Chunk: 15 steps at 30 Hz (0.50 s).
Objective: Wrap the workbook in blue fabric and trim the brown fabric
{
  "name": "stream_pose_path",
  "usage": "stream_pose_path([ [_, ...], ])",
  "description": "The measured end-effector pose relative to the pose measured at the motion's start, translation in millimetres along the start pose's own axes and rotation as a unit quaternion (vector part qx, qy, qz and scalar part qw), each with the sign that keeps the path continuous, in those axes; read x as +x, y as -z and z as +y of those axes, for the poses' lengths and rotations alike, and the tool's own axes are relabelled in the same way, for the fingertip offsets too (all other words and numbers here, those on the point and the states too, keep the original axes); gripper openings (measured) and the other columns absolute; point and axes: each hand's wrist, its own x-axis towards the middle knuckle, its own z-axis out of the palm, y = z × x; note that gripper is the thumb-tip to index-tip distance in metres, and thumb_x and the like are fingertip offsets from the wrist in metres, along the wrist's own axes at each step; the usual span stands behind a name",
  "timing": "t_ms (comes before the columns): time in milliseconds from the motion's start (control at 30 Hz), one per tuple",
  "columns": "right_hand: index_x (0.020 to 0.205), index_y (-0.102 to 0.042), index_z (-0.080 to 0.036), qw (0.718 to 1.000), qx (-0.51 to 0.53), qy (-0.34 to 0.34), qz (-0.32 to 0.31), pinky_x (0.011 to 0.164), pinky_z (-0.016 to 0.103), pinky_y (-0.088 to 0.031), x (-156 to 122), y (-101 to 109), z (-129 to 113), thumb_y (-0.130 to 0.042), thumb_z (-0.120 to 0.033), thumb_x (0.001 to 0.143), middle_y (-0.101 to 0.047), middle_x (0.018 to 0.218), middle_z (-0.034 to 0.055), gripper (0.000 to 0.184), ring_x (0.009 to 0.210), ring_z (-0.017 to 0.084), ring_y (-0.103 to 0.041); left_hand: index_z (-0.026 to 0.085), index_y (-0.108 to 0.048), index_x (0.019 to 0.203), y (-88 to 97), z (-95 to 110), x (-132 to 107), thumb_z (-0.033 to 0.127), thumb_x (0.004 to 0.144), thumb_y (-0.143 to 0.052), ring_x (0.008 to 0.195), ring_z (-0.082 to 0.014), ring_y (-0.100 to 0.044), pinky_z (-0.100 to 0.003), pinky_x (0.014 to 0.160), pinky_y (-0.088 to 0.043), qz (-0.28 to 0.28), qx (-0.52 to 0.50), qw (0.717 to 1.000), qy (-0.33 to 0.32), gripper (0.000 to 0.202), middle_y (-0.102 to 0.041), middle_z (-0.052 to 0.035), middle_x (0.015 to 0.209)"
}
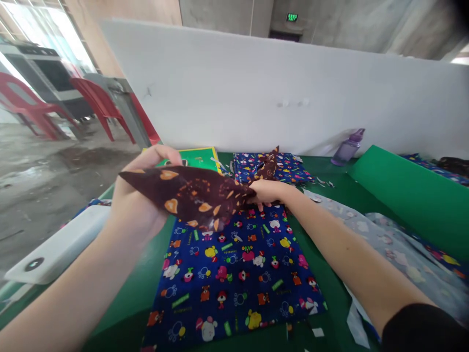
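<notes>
The left hand (137, 208) is raised with its wrist bent back and fingers curled behind the flared end of the brown heart-print cloth (200, 195), while the right arm reaches across, its hand (266, 191) turned down and fingers closed around the bunched cloth. The brown cloth stretches between the two sets of fingers and also shows beyond the right ones, above a blue cartoon-print cloth (234, 274) lying below them. The cloth covers most left fingertips, so I cannot tell how tightly they pinch; the right thumb is hard to make out.
</notes>
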Motion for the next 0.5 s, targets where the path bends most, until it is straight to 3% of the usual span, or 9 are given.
stream_pose_path([
  [133,0.118,-0.055,-0.017,0.989,-0.068,-0.047,0.123,0.084,0.041,-0.051,10,13,17,-0.055,-0.034,0.091,-0.056,0.12,0.0086,0.032,0.1,0.021,-0.059,0.027,-0.071,0.082,8.1,1,-4,0.045,0.071,-0.073,0.049,-0.0156,-0.062,-0.024,0.038,-0.047,-0.159,0.072,0.985,-0.009,0.021,-0.068,-0.003,0.068],
  [267,0.124,-0.052,-0.016,0.948,-0.125,-0.048,0.289,0.088,0.043,-0.049,9,36,26,-0.053,-0.032,0.091,-0.056,0.122,0.0112,0.036,0.105,0.022,-0.057,0.03,-0.069,0.106,8.4,7,-9,0.028,0.084,-0.06,0.07,-0.0161,-0.07,-0.023,0.056,-0.056,-0.322,0.185,0.928,-0.029,0.023,-0.073,-0.0015,0.091],
  [367,0.142,-0.029,-0.008,0.911,-0.157,-0.015,0.381,0.108,0.049,-0.029,7,55,19,-0.046,-0.024,0.092,-0.042,0.14,0.0201,0.055,0.131,0.03,-0.036,0.028,-0.066,0.109,3.6,9,-13,0.015,0.084,-0.052,0.077,-0.0137,-0.07,-0.019,0.064,-0.055,-0.356,0.285,0.887,-0.072,0.031,-0.073,0.0018,0.097],
  [433,0.147,-0.019,-0.011,0.879,-0.18,0.009,0.44,0.113,0.051,-0.015,9,67,14,-0.041,-0.023,0.093,-0.03,0.15,0.0164,0.06,0.14,0.031,-0.018,0.028,-0.065,0.11,0.8,4,-15,0.012,0.083,-0.049,0.074,-0.0131,-0.07,-0.021,0.063,-0.055,-0.361,0.352,0.854,-0.128,0.035,-0.074,0.0023,0.096],
  [500,0.148,-0.021,-0.018,0.864,-0.189,0.024,0.467,0.113,0.05,-0.018,16,76,15,-0.04,-0.025,0.092,-0.03,0.151,0.0095,0.059,0.14,0.029,-0.02,0.025,-0.062,0.115,-0.9,-8,-16,0.01,0.083,-0.044,0.074,-0.0147,-0.069,-0.025,0.065,-0.056,-0.354,0.435,0.801,-0.21,0.039,-0.073,0.0,0.097],
])
